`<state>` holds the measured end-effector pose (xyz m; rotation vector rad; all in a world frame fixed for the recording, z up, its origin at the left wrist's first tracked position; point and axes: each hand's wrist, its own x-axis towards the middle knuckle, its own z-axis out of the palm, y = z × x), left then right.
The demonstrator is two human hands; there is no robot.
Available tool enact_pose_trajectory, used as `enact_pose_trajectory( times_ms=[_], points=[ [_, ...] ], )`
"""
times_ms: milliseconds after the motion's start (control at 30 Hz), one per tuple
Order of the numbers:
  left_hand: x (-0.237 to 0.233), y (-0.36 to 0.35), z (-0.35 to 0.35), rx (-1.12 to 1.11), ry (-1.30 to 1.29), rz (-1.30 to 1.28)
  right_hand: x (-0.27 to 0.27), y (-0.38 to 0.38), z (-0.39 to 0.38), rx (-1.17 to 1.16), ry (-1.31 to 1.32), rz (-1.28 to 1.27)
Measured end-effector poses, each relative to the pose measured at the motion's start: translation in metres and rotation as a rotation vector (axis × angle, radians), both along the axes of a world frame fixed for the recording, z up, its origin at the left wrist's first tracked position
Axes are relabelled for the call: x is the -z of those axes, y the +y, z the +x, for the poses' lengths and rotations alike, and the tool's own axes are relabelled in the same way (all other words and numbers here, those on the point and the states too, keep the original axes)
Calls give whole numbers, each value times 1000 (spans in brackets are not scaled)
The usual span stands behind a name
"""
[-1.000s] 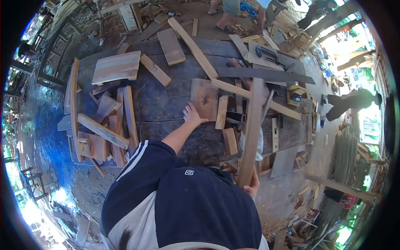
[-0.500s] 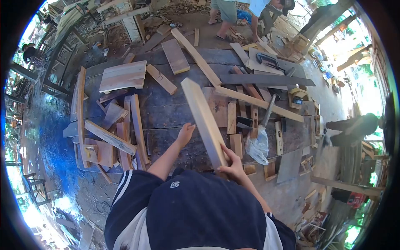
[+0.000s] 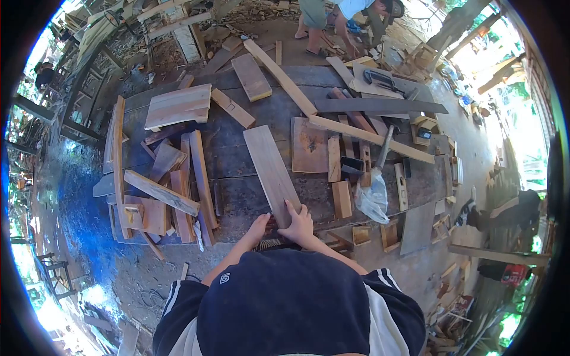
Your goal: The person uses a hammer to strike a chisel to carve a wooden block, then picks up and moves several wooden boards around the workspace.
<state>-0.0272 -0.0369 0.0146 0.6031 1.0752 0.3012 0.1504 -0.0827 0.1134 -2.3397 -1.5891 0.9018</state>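
A long wooden board lies broad face up in front of me, its near end by my body and its far end out over the dark workbench. My right hand grips the near end from the right, thumb and fingers spread over the top face. At the left edge of that same end is my left hand, closed, fingertips right at the board's side and partly hidden. Right of the board, a wider reddish board and a short wood block lie on the bench.
Stacked wood pieces cover the left side. A hammer, a clear plastic bag, a wooden plane and a hand saw lie to the right. A person bends down beyond the bench's far edge.
The board has swung down from a raised, tilted pose and turned its broad face up. My left hand has come in to its near end. The person beyond the bench has bent lower.
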Motion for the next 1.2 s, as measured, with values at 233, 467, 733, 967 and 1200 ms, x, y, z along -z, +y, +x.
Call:
enact_pose_trajectory(
  times_ms=[233, 467, 733, 967, 1200],
  points=[
    [-33, 8, 12, 42, 5, 228, 27, -17, -14, 114, 190, 46],
    [-83, 36, 26, -54, -6, 509, 58, 39, -15, 354, 914, 327],
    [-89, 33, 20, -159, -219, 159, 6, 98, 0, 239, 209, -10],
    [-69, 2, -9, -205, -308, -22, -8, 90, -37, 21, -71, -108],
    [-56, -44, -37, -225, -330, -151, -10, 53, -74, -246, -102, -117]
  ],
)
